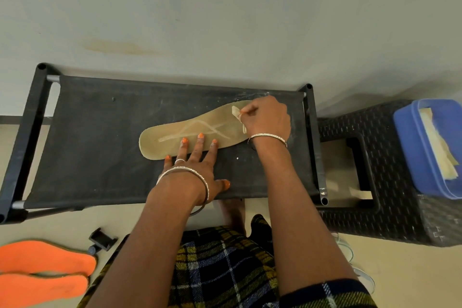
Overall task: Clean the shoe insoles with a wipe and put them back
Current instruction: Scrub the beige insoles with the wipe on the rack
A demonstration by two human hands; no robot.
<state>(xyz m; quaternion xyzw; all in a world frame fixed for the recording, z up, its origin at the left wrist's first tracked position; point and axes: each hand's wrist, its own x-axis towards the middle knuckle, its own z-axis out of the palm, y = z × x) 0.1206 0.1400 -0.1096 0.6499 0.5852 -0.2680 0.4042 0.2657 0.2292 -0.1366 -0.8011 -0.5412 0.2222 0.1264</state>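
Note:
A tan insole with a pale line pattern lies flat on the black fabric top of a low rack. My left hand presses on the insole's near edge with straight, spread fingers. My right hand grips a small pale wipe and holds it against the insole's right end. Two orange insoles lie side by side on the floor at the lower left.
A black woven stool stands to the right of the rack. On it sits a blue plastic tub with pale wipes inside. A small black clip-like object lies on the floor near the orange insoles. The wall rises behind the rack.

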